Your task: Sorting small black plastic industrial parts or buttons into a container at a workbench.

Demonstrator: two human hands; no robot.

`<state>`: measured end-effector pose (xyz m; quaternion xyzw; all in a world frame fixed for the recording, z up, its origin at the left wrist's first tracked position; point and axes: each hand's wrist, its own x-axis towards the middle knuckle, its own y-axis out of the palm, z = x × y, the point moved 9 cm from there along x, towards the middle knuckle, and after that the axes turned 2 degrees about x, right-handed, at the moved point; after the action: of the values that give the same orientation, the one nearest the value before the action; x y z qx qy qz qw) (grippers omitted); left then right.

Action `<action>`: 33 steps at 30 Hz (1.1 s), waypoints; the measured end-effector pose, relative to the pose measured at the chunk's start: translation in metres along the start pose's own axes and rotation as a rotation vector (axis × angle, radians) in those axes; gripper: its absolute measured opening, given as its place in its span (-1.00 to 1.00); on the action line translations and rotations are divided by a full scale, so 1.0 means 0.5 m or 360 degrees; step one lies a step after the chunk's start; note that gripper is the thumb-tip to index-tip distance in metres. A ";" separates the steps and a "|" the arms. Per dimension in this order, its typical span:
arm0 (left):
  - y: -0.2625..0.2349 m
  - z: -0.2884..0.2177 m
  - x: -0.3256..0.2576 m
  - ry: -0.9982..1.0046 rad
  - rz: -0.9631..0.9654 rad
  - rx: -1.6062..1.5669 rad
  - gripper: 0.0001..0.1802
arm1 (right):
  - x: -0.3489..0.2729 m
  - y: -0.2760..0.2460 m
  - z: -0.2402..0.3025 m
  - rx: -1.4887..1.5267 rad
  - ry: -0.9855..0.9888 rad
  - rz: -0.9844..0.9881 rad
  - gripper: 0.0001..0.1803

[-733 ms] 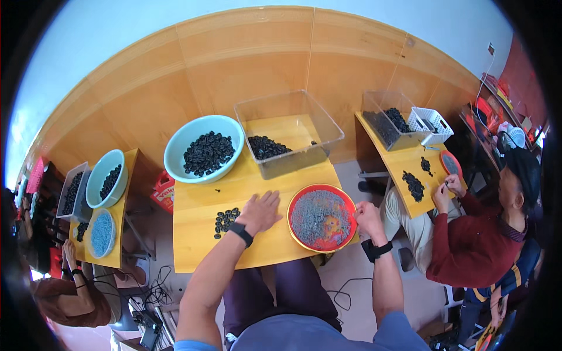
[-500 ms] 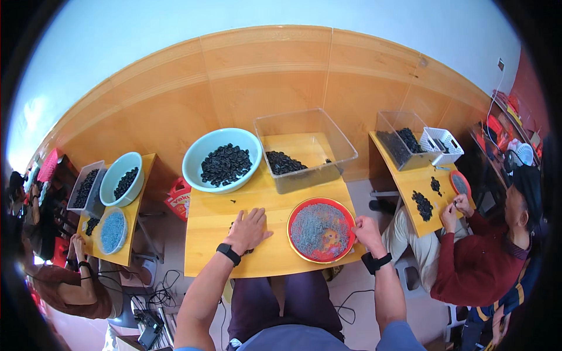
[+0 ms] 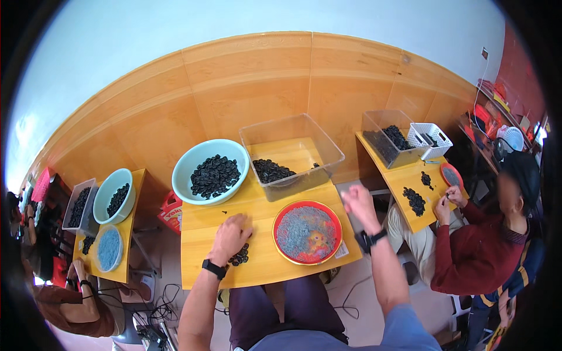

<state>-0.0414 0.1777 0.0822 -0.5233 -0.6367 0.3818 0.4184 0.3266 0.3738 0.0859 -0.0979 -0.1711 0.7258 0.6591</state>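
Observation:
On the yellow table, my left hand [image 3: 231, 236] rests with its fingers loosely bent and spread, its fingertips partly hidden. Beside its thumb side lies a small pile of black disc-shaped pieces [image 3: 239, 255]. My right hand [image 3: 360, 206] is raised at the table's right edge, fingers apart, with nothing visible in it. Just left of that hand is a round red tray [image 3: 338, 238] with a gold rim. Small grey pieces [image 3: 298, 229] fill much of it, leaving a coloured print showing toward the lower right.
Behind are a light-blue basin [image 3: 180, 169] and a clear plastic box [image 3: 331, 159], both holding black pieces. A person [image 3: 480, 245] works at the right table [image 3: 410, 175]; another person [image 3: 76, 301] sits at the left table [image 3: 130, 234]. Cables [image 3: 161, 310] lie on the floor.
My right hand has let go of the tray's rim and moved up, away from it. My left hand's fingers have bent, and the black pile beside it is now uncovered.

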 end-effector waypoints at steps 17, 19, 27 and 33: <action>0.087 -0.065 0.274 -0.0872 0.0160 -0.2331 -0.67 | 0.232 0.081 0.029 0.0479 0.0453 0.0054 -0.69; 0.075 -0.090 0.268 -0.0730 -0.0004 -0.2294 -0.59 | 0.206 0.054 0.006 0.0483 0.0401 -0.0036 -0.70; 0.081 -0.073 0.186 -0.0631 -0.0230 -0.2027 -0.18 | -0.141 -0.007 0.094 -0.0318 -0.0512 -0.0498 -0.41; 0.100 -0.073 0.179 -0.0625 -0.0321 -0.1896 -0.17 | -0.434 0.127 0.165 -0.0721 -0.1277 0.0188 -0.72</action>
<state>0.0008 0.2756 0.0610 -0.5240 -0.8510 0.0095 -0.0352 0.2618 0.1442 0.1199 0.0397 -0.5609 0.6869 0.4604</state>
